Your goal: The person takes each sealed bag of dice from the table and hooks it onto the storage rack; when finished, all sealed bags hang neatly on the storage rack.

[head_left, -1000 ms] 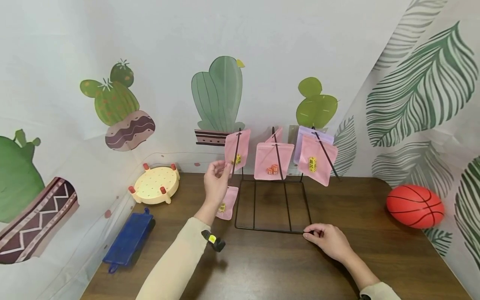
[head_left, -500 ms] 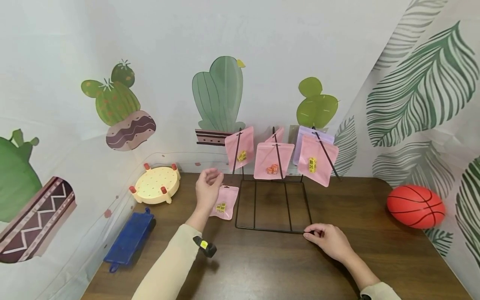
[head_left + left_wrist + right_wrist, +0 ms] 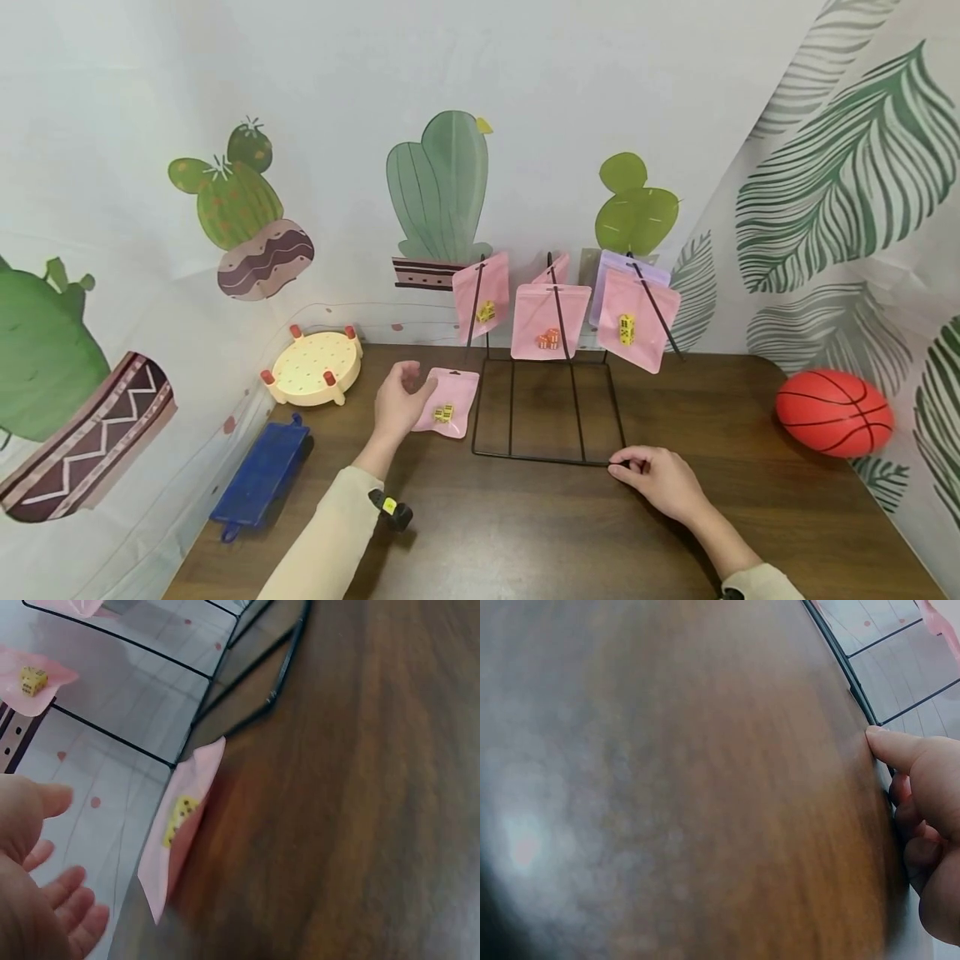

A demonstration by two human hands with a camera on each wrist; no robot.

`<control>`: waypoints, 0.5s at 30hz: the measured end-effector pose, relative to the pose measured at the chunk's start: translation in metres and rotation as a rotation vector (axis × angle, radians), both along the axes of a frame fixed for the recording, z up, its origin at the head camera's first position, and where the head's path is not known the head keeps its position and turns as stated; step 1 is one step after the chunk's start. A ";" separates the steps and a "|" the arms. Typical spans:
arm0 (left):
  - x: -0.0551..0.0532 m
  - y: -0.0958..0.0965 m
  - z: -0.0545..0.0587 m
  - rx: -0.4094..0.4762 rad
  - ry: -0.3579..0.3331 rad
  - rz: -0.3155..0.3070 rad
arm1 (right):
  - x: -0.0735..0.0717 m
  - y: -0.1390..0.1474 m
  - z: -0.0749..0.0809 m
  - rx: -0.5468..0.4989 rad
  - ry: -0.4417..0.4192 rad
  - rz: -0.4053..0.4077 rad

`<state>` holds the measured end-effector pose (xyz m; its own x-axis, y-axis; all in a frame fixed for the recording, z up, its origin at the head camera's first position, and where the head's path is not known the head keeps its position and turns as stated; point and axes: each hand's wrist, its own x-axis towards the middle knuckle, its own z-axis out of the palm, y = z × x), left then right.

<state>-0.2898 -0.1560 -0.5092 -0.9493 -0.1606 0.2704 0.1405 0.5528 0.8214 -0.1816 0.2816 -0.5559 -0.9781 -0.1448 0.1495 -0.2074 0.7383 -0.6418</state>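
My left hand (image 3: pixel 400 402), fingers loosely bent and holding nothing, is just left of a pink zip pouch (image 3: pixel 453 392) with yellow dice that lies on the table. In the left wrist view, a gap shows between the hand (image 3: pixel 45 877) and that pouch (image 3: pixel 159 862). My right hand (image 3: pixel 660 479) pinches the front right corner of a black wire rack (image 3: pixel 528 457) between thumb and fingers. From the rack's prongs hang a pink pouch (image 3: pixel 468 292) at left, a pink pouch with orange dice (image 3: pixel 532 312) in the middle, and a pink pouch (image 3: pixel 652 333) over a purple one (image 3: pixel 600 283) at right.
A cream round stool-like toy with red-tipped legs (image 3: pixel 315 367) lies upturned at the back left, with a blue tray-like object (image 3: pixel 258 475) in front of it. At the right sits a red basketball-patterned ball (image 3: pixel 834 412). A printed cloth wall (image 3: pixel 540 125) closes off the back.
My left hand has let go of the left hanging pouch and moved down and left to the pouch on the table. The hanging pouch has swung slightly right. My right hand stays on the rack.
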 end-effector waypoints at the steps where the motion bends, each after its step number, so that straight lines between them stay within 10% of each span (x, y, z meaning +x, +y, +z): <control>1: 0.001 -0.001 -0.002 -0.038 -0.022 -0.008 | 0.000 0.000 0.000 0.001 0.001 0.000; 15: 0.008 0.004 -0.010 -0.296 -0.256 -0.032 | 0.000 -0.001 0.001 -0.004 -0.019 -0.003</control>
<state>-0.2816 -0.1523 -0.5195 -0.9953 -0.0807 0.0542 -0.0277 0.7696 0.6380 -0.1815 0.2804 -0.5548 -0.9811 -0.1415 0.1317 -0.1932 0.7363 -0.6485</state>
